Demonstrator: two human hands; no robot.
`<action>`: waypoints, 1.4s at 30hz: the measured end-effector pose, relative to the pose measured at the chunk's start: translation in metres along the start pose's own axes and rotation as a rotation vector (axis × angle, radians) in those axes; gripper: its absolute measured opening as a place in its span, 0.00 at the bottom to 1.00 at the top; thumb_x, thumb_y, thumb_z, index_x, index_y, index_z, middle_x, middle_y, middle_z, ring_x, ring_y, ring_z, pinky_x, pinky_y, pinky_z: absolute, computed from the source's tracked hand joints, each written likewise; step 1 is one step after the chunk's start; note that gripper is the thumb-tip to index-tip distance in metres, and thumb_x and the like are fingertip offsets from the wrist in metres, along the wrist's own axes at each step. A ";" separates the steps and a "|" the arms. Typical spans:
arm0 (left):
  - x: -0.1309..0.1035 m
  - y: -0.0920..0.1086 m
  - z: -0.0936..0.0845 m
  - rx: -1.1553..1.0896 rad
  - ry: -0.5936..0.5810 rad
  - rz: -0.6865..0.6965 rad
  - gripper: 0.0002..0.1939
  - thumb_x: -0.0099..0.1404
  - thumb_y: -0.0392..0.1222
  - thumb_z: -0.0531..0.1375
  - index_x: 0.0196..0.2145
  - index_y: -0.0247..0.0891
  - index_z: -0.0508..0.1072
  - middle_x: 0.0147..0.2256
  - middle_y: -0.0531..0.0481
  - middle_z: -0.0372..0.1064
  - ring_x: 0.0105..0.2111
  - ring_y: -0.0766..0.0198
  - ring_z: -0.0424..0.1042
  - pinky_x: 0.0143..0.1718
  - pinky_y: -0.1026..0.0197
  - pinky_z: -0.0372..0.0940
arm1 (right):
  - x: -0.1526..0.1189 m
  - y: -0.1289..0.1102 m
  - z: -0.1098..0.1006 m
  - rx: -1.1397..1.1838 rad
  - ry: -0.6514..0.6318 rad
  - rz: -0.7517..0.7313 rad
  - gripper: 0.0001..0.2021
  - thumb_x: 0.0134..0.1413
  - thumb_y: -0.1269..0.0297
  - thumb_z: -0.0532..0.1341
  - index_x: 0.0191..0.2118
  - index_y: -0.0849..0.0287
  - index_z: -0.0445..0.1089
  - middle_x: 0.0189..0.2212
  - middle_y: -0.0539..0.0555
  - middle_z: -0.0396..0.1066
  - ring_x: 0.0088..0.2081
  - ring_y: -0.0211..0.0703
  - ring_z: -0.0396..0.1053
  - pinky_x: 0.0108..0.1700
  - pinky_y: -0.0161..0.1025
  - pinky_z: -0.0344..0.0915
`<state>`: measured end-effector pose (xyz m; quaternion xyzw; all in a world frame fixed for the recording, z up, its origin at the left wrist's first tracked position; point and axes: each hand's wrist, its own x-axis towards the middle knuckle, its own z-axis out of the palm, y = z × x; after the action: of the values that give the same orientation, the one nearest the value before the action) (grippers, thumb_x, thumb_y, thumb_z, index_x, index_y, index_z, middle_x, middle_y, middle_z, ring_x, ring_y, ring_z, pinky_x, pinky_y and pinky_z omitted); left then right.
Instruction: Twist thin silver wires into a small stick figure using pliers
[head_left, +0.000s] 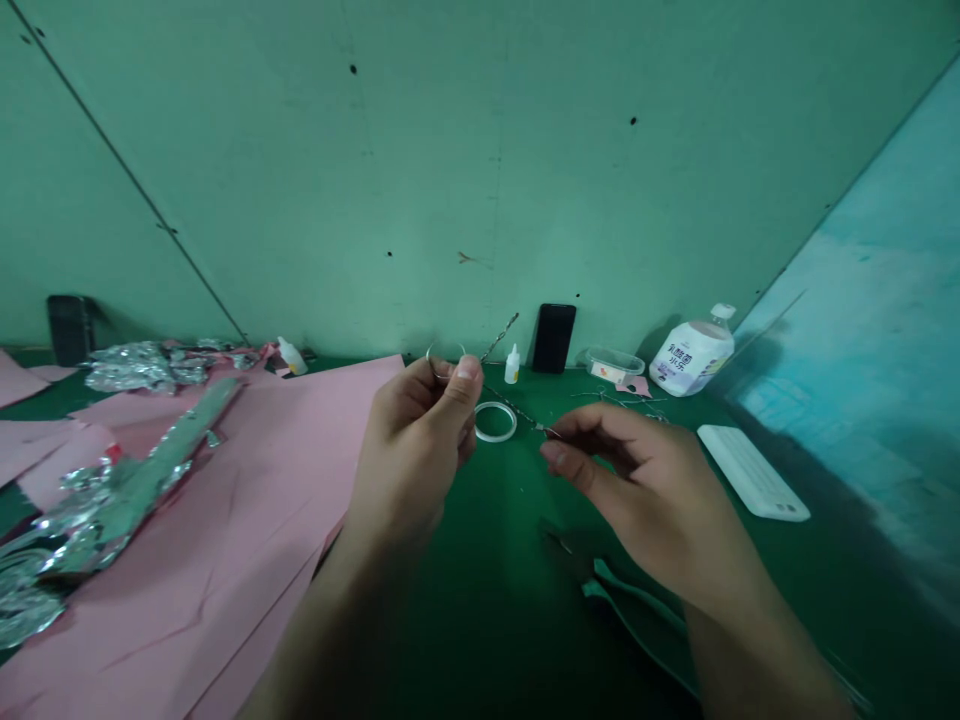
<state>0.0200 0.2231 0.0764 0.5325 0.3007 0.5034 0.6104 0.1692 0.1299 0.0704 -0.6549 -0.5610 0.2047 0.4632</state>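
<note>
A thin twisted wire (513,405) runs between my two hands above the green table. My left hand (416,440) is closed on it, thumb on top. Part of the wire sticks up past the thumb, and thin curved loops stand out by the fingers. At the wire's other end, my right hand (637,485) pinches the tip between thumb and fingers. Below and behind the wire lies a white ring-shaped roll (496,436). Pliers (634,615) with green handles rest under my right hand and are partly hidden by my forearm.
Pink sheets (285,480) and crumpled silver foil (146,368) cover the left side. Along the wall stand a small glue bottle (512,364), a black phone (553,338), a clear plastic tub (613,364) and a large bottle (690,355). A white box-like object (752,473) lies at right.
</note>
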 end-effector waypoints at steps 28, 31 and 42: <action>0.001 -0.012 -0.001 -0.233 -0.129 0.260 0.14 0.64 0.44 0.66 0.27 0.39 0.66 0.21 0.58 0.59 0.17 0.75 0.56 0.20 0.67 0.52 | -0.021 -0.009 0.002 -0.414 0.368 -0.436 0.04 0.60 0.69 0.62 0.35 0.52 0.73 0.35 0.50 0.79 0.36 0.43 0.76 0.32 0.39 0.69; 0.001 -0.011 -0.001 -0.215 -0.116 0.238 0.15 0.64 0.44 0.65 0.27 0.38 0.65 0.20 0.59 0.57 0.17 0.75 0.56 0.19 0.67 0.52 | -0.021 -0.010 0.002 -0.430 0.365 -0.424 0.04 0.60 0.68 0.62 0.35 0.52 0.73 0.35 0.51 0.79 0.35 0.43 0.76 0.32 0.38 0.69; 0.003 -0.011 0.001 -0.193 -0.040 0.210 0.14 0.65 0.45 0.65 0.27 0.38 0.65 0.19 0.59 0.57 0.15 0.76 0.52 0.15 0.68 0.50 | -0.017 -0.012 0.005 -0.373 0.321 -0.347 0.02 0.58 0.67 0.64 0.35 0.53 0.74 0.28 0.48 0.77 0.27 0.38 0.72 0.26 0.35 0.64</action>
<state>0.0244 0.2262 0.0668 0.5098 0.1813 0.5802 0.6087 0.1537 0.1150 0.0740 -0.6468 -0.6121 -0.0903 0.4459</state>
